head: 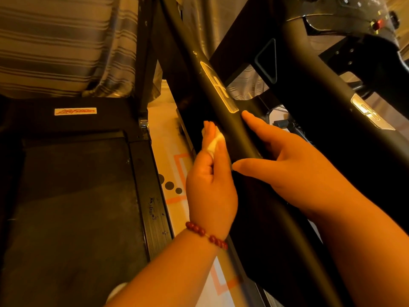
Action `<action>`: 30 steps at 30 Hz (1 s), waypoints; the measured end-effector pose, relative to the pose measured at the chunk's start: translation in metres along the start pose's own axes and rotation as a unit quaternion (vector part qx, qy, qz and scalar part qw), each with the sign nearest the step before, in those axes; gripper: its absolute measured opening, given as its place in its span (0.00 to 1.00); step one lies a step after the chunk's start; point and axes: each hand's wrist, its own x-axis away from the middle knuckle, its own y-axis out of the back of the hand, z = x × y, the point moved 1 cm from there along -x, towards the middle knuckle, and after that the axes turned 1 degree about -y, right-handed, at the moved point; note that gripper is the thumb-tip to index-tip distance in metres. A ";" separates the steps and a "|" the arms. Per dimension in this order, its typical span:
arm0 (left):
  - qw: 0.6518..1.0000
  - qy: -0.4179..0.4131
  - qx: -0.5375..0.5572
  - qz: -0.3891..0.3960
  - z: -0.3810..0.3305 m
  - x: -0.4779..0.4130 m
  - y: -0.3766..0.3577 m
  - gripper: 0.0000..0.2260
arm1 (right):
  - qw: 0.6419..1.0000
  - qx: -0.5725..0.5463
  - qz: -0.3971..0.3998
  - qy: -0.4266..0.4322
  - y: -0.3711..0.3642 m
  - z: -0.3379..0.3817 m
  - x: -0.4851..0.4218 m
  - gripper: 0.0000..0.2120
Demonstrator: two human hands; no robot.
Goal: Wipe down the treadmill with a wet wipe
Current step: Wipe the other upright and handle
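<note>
Seemingly bracing, the right hand lies straight-fingered on the treadmill upright; the left hand pinches a wet wipe against it.

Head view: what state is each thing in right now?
Wipe, bunched and pinched.
Left hand, pinching the wipe beside the post.
Right hand, fingers straight, resting on the post.
Bracelet, worn on the left wrist.
</note>
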 end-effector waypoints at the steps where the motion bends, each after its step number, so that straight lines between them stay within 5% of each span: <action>1: 1.000 0.004 0.006 0.009 0.003 0.010 0.001 0.19 | 1.000 -0.004 0.001 0.000 0.000 0.000 0.000 0.40; 7: 0.999 0.021 -0.028 0.011 0.004 -0.012 0.005 0.13 | 1.000 0.003 -0.006 0.018 -0.001 0.001 0.002 0.43; 16: 1.000 -0.019 0.011 0.020 0.005 0.019 0.000 0.20 | 1.000 0.014 0.001 0.005 -0.001 -0.002 0.026 0.43; 21: 0.996 0.076 0.030 -0.041 0.029 -0.009 0.002 0.17 | 1.000 0.010 -0.009 0.016 -0.003 -0.002 0.027 0.44; 27: 0.999 0.024 0.023 -0.008 0.019 0.032 -0.001 0.17 | 1.000 0.014 -0.016 0.024 -0.003 -0.005 0.026 0.42; 30: 0.997 0.078 -0.003 -0.027 0.036 -0.002 0.006 0.16 | 0.999 0.016 -0.015 0.025 -0.004 -0.004 0.027 0.42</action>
